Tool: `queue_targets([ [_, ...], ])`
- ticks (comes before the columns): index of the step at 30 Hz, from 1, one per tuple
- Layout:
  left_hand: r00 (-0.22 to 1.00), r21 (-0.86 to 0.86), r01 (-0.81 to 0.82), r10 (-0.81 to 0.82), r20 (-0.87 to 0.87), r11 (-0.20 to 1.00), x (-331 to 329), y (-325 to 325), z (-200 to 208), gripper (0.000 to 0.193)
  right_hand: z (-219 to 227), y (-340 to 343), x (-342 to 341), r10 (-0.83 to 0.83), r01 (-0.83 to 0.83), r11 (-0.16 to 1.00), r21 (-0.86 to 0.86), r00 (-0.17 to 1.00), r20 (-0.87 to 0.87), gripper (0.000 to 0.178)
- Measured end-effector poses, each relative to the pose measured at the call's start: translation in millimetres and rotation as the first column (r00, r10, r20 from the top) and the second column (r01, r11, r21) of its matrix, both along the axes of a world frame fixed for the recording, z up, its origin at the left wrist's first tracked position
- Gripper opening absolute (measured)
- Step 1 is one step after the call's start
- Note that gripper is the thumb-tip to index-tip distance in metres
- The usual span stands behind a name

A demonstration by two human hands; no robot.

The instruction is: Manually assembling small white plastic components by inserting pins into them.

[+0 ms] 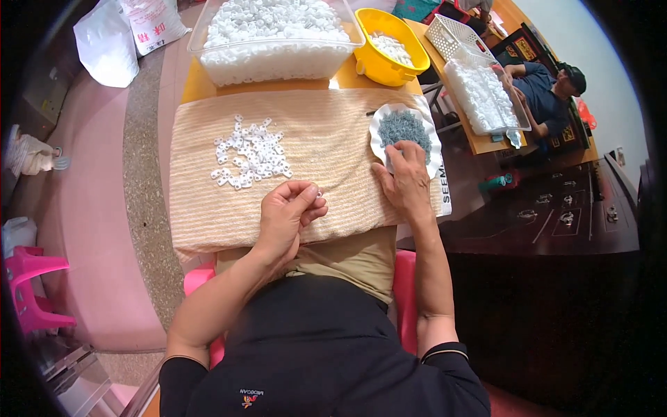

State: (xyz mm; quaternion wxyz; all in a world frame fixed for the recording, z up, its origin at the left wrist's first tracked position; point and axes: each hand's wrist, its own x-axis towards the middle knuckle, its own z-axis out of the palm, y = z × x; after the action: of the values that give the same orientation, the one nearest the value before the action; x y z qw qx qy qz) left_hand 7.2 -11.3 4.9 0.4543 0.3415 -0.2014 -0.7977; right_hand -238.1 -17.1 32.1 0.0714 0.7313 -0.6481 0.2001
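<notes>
My left hand point(285, 212) is closed in a pinch over the near middle of a striped beige cloth point(333, 139). A small white plastic piece point(319, 194) shows at its fingertips, mostly hidden by them. My right hand point(410, 182) reaches over a white wavy-rimmed plate point(376, 133) on the right. Its bent fingers touch a heap of tiny grey-blue parts point(403, 127), with the thumb held apart; no part is visible in them. Left of centre, beyond my left hand, many small white plastic pieces point(253, 156) with holes lie loosely spread on the cloth.
A clear tub point(278, 66) heaped with white pieces stands at the far edge, beside a yellow basin point(385, 69). At right, a person point(545, 94) sits by another filled clear tub point(490, 104). White sacks point(108, 45) and a pink stool point(35, 288) are on the left.
</notes>
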Motion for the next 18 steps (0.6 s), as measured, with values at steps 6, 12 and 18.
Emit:
queue_targets([
  [6,1.0,-0.008,0.004,-0.004,0.002,1.0,-0.5,1.0,-1.2,0.007,-0.2,-5.1,2.6,0.011,-0.012,0.999,-0.033,1.0,-0.014,0.039],
  [12,1.0,-0.007,0.003,-0.003,0.003,1.0,-0.3,2.8,-1.0,0.008,-7.3,-6.1,0.0,0.017,-0.017,0.999,-0.041,1.0,0.0,0.036],
  [18,1.0,-0.012,0.004,-0.004,-0.002,1.0,-0.3,2.6,-2.8,0.007,-12.2,-5.1,1.8,0.017,-0.012,0.996,-0.091,0.998,0.058,0.028],
])
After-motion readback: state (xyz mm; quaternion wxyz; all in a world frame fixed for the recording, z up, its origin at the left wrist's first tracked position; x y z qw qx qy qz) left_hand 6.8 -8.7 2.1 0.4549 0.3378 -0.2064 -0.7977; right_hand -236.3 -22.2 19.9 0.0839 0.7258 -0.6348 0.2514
